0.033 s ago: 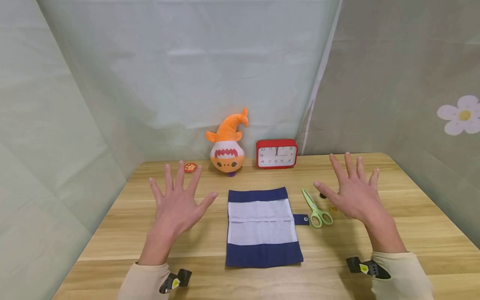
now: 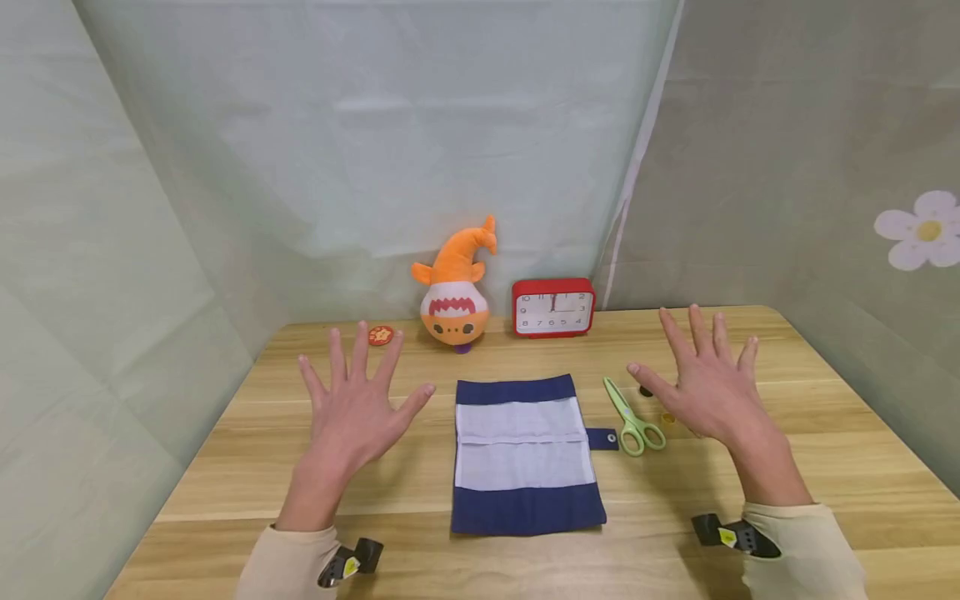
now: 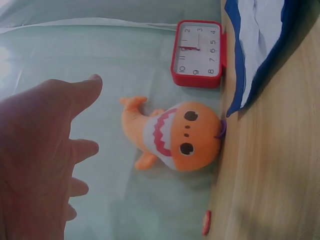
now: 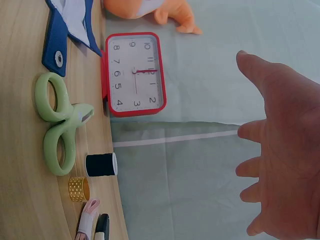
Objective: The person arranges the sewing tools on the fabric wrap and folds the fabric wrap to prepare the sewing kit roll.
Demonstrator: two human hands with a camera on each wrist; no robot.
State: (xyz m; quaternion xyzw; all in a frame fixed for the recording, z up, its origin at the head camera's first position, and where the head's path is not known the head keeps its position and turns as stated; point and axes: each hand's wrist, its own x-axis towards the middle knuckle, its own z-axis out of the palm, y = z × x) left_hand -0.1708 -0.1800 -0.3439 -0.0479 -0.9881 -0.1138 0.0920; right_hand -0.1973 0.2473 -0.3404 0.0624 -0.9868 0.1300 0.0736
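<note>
Both hands are held up over the table with fingers spread, and neither holds anything. On the left side is my left hand [image 2: 356, 417], left of an unfolded navy and white cloth pouch [image 2: 525, 446]. My right hand [image 2: 712, 392] hovers on the right, beside green scissors [image 2: 633, 421]. A strap with a metal snap [image 2: 603, 439] sticks out from the pouch toward the scissors. In the right wrist view, a black thread spool [image 4: 101, 164], a gold thimble [image 4: 79, 189], a pink bundle of cord [image 4: 87, 220] and a dark, white-banded item [image 4: 102, 227] lie past the scissors; the right hand mostly hides these from the head view.
An orange plush shark [image 2: 454, 292] stands nose-down at the back of the wooden table [image 2: 420, 492]. Right of it is a red clock [image 2: 553, 307]. A round red disc [image 2: 380, 335] lies behind the left fingertips. Fabric walls [image 2: 450, 100] enclose the table's back and sides.
</note>
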